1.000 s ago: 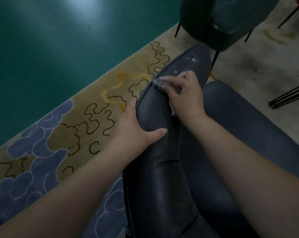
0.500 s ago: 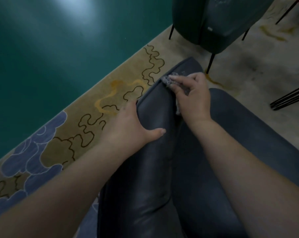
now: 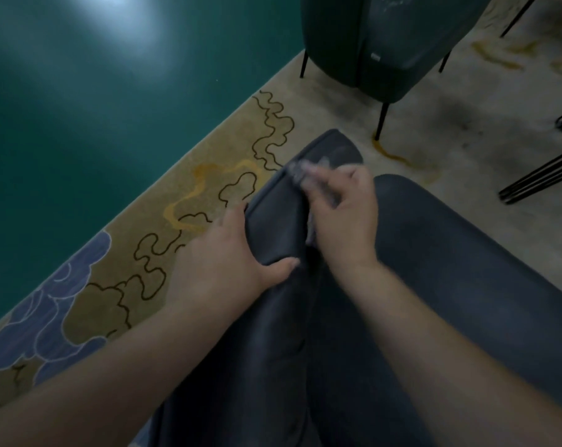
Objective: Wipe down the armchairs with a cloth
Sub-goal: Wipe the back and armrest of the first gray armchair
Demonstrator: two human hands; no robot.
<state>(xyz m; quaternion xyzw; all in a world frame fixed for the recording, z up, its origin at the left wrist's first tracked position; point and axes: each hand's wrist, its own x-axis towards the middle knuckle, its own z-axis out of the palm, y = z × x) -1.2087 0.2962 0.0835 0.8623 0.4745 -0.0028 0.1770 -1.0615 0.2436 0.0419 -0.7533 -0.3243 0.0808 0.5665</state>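
While the left hand [image 3: 228,253] grips the armrest [image 3: 273,227] of the dark armchair [image 3: 450,269], thumb across the top and fingers curled round the outer side, the right hand [image 3: 344,217] presses a small grey cloth [image 3: 297,171] against the armrest's far end. Right fingers look bunched on the cloth; motion blur hides the exact grip. The armrest's long axis runs away from the person, unwiped length lying back toward the left hand, so the right hand is nearer the work. Most of the cloth is hidden under the palm. A green chair [image 3: 386,43] stands beyond on the carpet [image 3: 208,175], its top cut off.
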